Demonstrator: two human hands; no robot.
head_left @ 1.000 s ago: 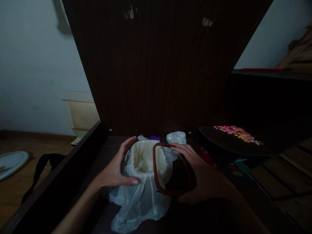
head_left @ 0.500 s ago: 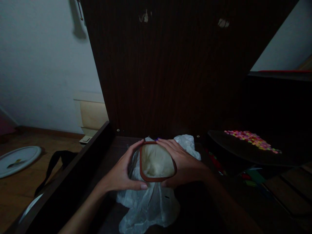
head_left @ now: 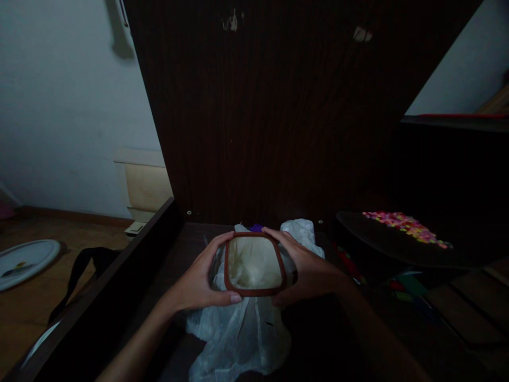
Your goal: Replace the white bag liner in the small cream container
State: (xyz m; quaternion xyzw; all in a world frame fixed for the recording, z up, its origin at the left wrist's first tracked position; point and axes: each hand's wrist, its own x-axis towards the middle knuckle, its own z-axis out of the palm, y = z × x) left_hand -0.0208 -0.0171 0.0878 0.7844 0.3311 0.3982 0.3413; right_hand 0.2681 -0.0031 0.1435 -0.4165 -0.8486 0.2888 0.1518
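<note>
A rounded-square container (head_left: 254,262) with a brown rim and a pale, see-through-looking middle is held level between both hands. My left hand (head_left: 201,278) grips its left side, fingertips at the far corner and thumb along the near edge. On the opposite side my right hand (head_left: 306,268) holds the rim, fingers at the far corner and thumb at the near one. Below and in front of the container spreads a crumpled white plastic bag (head_left: 242,339). Behind my right fingers lies another piece of crumpled white plastic (head_left: 302,233). A bit of purple (head_left: 255,227) shows just behind the far rim.
A dark wooden panel (head_left: 262,106) rises behind the hands, and a raised dark edge (head_left: 131,260) runs along the left. At right stands a dark curved piece with many colourful dots (head_left: 407,227). On the floor at left lies a white oval object (head_left: 29,262).
My right fingers have slid off the container's top toward its right edge, so more of the rim shows. The view has shifted slightly; the left hand keeps its hold.
</note>
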